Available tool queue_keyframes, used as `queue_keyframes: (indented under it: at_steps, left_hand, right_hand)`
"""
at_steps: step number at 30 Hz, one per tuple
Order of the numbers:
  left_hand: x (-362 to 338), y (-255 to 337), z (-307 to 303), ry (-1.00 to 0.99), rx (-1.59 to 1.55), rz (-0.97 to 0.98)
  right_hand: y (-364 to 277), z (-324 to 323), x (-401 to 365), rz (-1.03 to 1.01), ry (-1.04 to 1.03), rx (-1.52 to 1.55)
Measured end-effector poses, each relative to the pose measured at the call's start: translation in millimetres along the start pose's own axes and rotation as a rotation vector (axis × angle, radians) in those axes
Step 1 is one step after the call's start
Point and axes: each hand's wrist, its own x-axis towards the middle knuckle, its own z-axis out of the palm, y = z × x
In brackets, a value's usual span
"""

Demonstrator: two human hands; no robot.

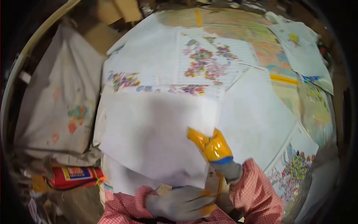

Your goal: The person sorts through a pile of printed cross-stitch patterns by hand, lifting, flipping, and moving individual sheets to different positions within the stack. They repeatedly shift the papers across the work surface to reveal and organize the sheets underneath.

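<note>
My right hand, in a grey glove with yellow fingers, pinches the right edge of a large white sheet of paper and holds it raised over the table. My left hand, in a grey glove, rests low under the sheet's bottom edge, fingers loosely curled near it; whether it grips the sheet I cannot tell. Both sleeves are pink checked. The raised sheet hides the part of the table behind it.
Several sheets printed with colourful patterns lie spread on the table, more at the right. A white sack stands at the left, with a red fire extinguisher lying below it.
</note>
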Motion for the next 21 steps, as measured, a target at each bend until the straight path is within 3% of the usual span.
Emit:
queue_keyframes:
  at_steps: [1,2,4,8,12,13,14,15,16,17,19,20,21]
  left_hand:
    - [17.6,-3.9,25.8,-0.228,-0.111,0.055]
    - [27.2,-8.8,47.1,-0.462,-0.216,0.110]
    - [29.3,-30.0,81.0,-0.629,-0.133,-0.007]
    - [-3.6,-114.1,76.4,-0.266,0.367,-0.491]
    - [-32.8,-166.8,46.3,0.047,0.499,-0.759]
    - [-33.7,-178.6,38.1,0.110,0.483,-0.800]
    - [-34.2,-186.4,32.2,0.155,0.457,-0.834]
    - [-35.6,-190.1,28.9,0.187,0.420,-0.869]
    - [-35.9,-195.9,25.5,0.225,0.375,-0.896]
    - [-38.4,-197.4,20.6,0.259,0.326,-0.924]
    - [-51.5,-190.7,11.8,0.319,0.200,-0.979]
    - [-62.4,-185.9,8.8,0.334,0.124,-1.003]
    - [-75.2,-178.3,5.8,0.345,0.033,-1.029]
  right_hand:
    - [-24.9,31.3,6.3,-0.171,-0.101,-0.690]
    - [-39.7,41.1,10.7,-0.278,-0.077,-0.866]
    - [-73.5,54.4,3.4,-0.477,-0.004,-1.075]
    - [-177.6,76.7,-49.7,-1.006,0.317,-1.741]
    - [-253.6,86.4,-112.8,-1.370,0.634,-2.128]
    - [-260.7,86.7,-148.9,-1.114,0.959,-2.814]
    - [-270.3,62.4,-174.0,-0.933,1.021,-2.343]
    - [-266.7,46.3,-198.9,-1.006,1.076,-2.561]
    - [-251.9,59.2,-225.0,-0.799,1.113,-2.886]
    - [-251.1,18.9,-254.9,-0.647,1.198,-2.728]
    - [-231.3,-24.7,-324.5,-0.488,1.200,-2.736]
    - [-219.3,-76.9,-357.1,-0.819,1.145,-1.734]
    - [-196.7,-112.4,-407.1,-0.679,1.306,-1.726]
